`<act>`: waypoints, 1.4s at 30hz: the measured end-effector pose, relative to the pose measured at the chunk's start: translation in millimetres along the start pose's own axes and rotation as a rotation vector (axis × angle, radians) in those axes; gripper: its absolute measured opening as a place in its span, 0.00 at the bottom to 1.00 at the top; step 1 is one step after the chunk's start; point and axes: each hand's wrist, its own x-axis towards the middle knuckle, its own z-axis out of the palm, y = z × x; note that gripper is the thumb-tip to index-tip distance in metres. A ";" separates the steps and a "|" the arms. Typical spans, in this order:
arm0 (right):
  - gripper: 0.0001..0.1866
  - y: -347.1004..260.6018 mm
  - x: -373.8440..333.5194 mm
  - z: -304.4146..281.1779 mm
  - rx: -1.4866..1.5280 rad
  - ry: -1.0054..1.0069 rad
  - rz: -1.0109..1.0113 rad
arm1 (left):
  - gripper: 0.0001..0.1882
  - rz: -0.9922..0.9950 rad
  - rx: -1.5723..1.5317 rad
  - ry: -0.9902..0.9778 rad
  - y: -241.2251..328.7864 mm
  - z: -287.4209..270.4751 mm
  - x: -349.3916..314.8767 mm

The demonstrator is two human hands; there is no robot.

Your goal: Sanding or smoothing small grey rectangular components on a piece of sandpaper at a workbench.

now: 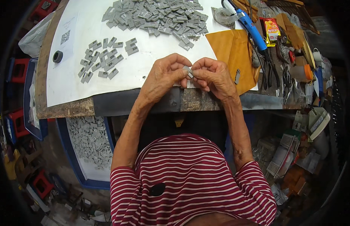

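Near the front edge of the table, my left hand and my right hand meet, fingertips pinched on one small grey plastic piece. The fingers cover most of it, so its far details are hidden. Left of my hands, several loose grey rectangular pieces, each with a small dark opening, lie spread on the white sheet. Beyond my hands rises a large heap of similar grey pieces. To the right of my right hand, a thin grey part rests on a brown envelope.
A blue-handled tool with a cord and dark pliers lie on the right among clutter. A black ring sits at the left. Below the table, a blue tray holds many grey pieces. Red stools stand at the left.
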 end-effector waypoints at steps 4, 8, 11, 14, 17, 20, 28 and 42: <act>0.08 1.3 0.4 0.3 -0.022 0.005 -0.019 | 0.10 -0.017 -0.014 -0.013 -1.4 -1.0 -0.3; 0.07 1.0 0.6 -0.6 -0.037 -0.005 -0.028 | 0.10 -0.016 -0.017 -0.013 -2.0 -0.1 0.4; 0.06 0.9 1.0 1.2 -0.034 0.009 -0.034 | 0.10 -0.003 -0.023 -0.013 -3.7 -0.4 1.5; 0.05 -0.4 0.8 2.7 0.045 0.024 -0.009 | 0.11 0.011 -0.002 -0.028 -4.4 -0.8 2.2; 0.05 0.5 0.9 -0.5 0.100 0.051 -0.014 | 0.11 0.017 -0.042 -0.032 -3.2 1.3 1.6; 0.05 0.1 0.0 -1.1 0.116 0.063 -0.037 | 0.11 0.026 0.034 -0.043 -3.3 3.4 1.1; 0.05 3.7 2.2 1.3 0.029 0.078 -0.119 | 0.09 0.180 0.312 0.115 -11.3 4.4 -0.1; 0.05 8.3 0.5 3.7 -0.010 0.154 -0.157 | 0.09 0.290 0.781 0.527 4.0 -33.7 -18.5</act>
